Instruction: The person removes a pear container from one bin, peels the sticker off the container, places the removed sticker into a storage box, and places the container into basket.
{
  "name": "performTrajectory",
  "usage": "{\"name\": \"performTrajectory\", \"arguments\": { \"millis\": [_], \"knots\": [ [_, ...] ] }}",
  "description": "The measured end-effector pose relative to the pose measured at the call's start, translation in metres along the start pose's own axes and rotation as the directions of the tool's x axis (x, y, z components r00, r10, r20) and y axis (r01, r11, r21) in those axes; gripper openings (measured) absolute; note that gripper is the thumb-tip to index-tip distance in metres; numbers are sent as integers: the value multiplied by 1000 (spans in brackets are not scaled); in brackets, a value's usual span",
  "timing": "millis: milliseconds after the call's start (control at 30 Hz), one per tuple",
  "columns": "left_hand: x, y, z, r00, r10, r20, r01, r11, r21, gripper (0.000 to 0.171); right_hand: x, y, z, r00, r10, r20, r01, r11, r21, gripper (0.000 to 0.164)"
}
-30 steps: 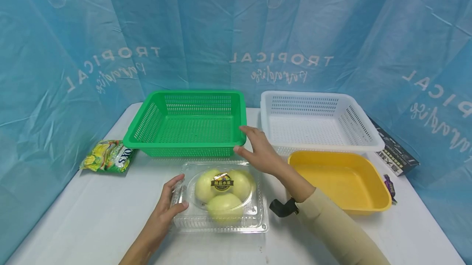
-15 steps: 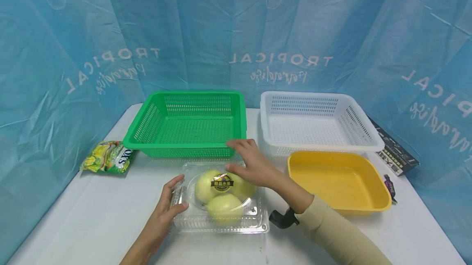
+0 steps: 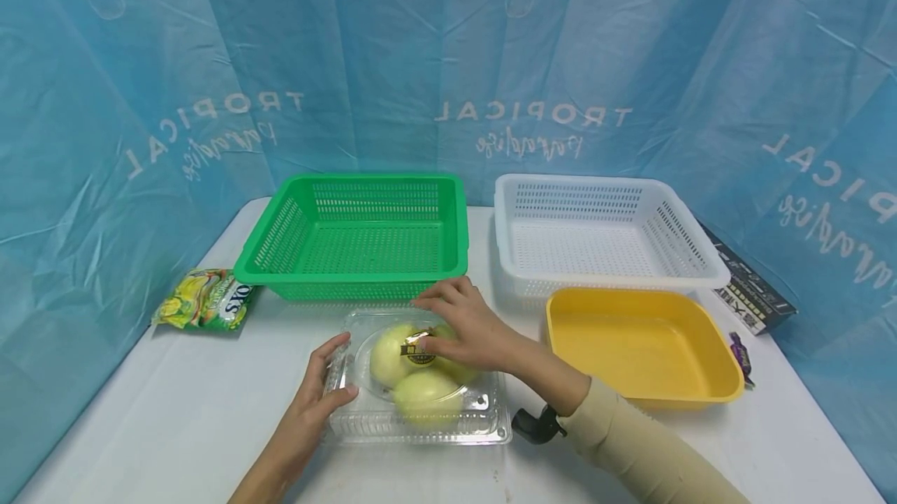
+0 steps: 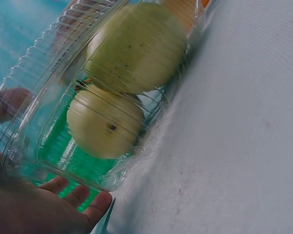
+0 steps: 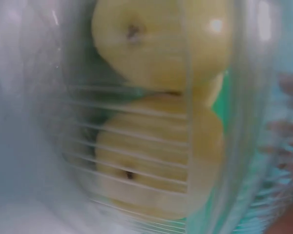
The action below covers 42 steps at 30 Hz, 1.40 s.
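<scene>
A clear plastic fruit box (image 3: 490,422) with a lid stands at the table's front middle, holding 3 pale yellow-green round fruits (image 3: 429,395). A dark label with Chinese characters sits on its lid. My left hand (image 3: 313,391) grips the box's left side; in the left wrist view, its fingertips (image 4: 98,207) lie along the edge below a fruit (image 4: 105,122). Across the lid's back right reaches my right hand (image 3: 471,331), thumb over the label and fingers bent loosely towards the back edge. Seen close in the right wrist view, the fruits (image 5: 156,151) show through the ribbed plastic.
Behind the box stands a green basket (image 3: 350,286), with a white basket (image 3: 610,281) to its right. A yellow tub (image 3: 645,348) stands at the right. A green snack bag (image 3: 205,300) lies left, a black box (image 3: 753,286) and a purple-wrapped piece (image 3: 740,356) at far right.
My right hand has moved left and nearer, from beside the green basket's front corner to over the box lid, now partly covering the label. The left hand and the box have stayed put.
</scene>
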<state>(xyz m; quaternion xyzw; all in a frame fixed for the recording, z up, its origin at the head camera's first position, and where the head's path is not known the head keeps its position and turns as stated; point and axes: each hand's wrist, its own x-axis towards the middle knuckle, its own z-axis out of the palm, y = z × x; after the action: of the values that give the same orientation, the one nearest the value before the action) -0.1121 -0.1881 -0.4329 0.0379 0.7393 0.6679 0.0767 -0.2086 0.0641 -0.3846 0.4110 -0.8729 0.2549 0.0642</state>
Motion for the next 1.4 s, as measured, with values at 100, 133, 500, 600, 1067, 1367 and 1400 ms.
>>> {"name": "performTrajectory", "arguments": {
  "millis": [100, 133, 500, 600, 1067, 1367, 1400],
  "knots": [
    [0, 0, 0, 1000, -1, 0, 1, 1000, -4, 66, 0, 0, 3, 998, -59, -5, 58, 997, -59, 52],
    [0, 0, 0, 1000, -1, 0, 1, 1000, -6, 66, 0, 0, 4, 997, -74, -4, 73, 994, -76, 51],
    [0, -1, 1, 1000, -14, -10, 15, 1000, 5, 67, 0, -4, 9, 993, -84, 78, 97, 979, -181, 48],
    [0, 0, 1, 1000, -20, -12, 20, 1000, 8, 66, 0, -3, 10, 992, -98, 76, 111, 976, -189, 47],
    [1, 0, 1, 1000, -10, -15, 10, 1000, 7, 66, -1, -4, 12, 987, -121, 102, 143, 960, -242, 37],
    [1, -1, 2, 1000, 2, -23, -2, 1000, 6, 65, -1, -4, 11, 988, -134, 81, 148, 964, -219, 32],
    [0, 0, 2, 1000, 3, -23, -3, 1000, 5, 65, -1, -4, 11, 988, -129, 82, 144, 967, -210, 32]
  ]
}}
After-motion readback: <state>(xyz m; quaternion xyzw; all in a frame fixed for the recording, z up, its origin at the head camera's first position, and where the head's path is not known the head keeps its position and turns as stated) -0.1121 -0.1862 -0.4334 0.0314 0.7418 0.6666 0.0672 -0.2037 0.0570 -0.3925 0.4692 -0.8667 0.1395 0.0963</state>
